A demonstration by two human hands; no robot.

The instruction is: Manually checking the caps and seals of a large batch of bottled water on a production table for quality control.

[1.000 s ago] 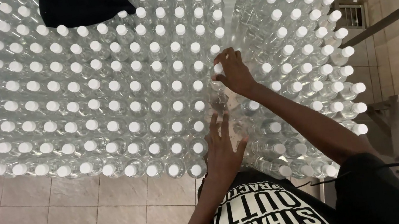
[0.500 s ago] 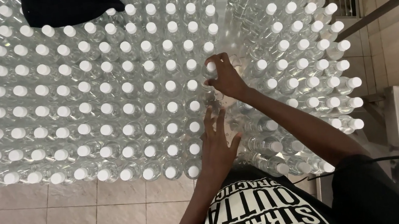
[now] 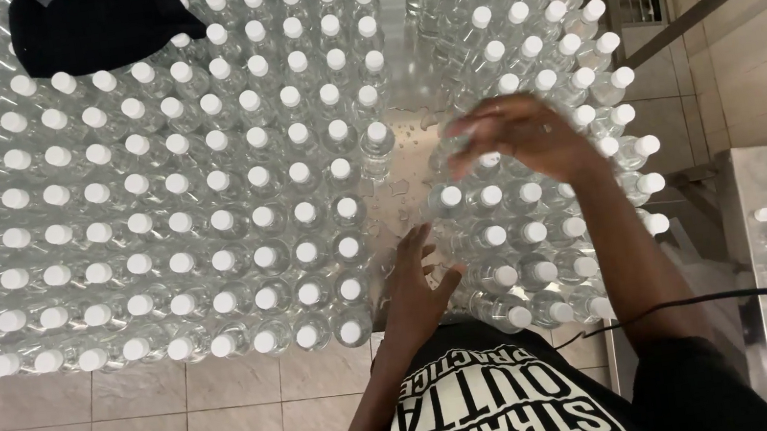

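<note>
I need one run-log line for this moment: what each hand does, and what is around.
left hand: open, in gap between bottle blocks | right hand: spread over capped clear bottles | black cloth: on far bottles

The left hand (image 3: 415, 280) is raised at about six o'clock in the view, its forearm rising from the bottom edge near the chest. Its palm faces right, fingers straight and slightly spread, pointing toward twelve o'clock, holding nothing. The right hand (image 3: 521, 136) sits farther out, toward one o'clock, motion-blurred, palm down, fingers curled loosely and pointing toward nine o'clock. Its forearm runs back toward five o'clock, elbow bent beside the body.
</note>
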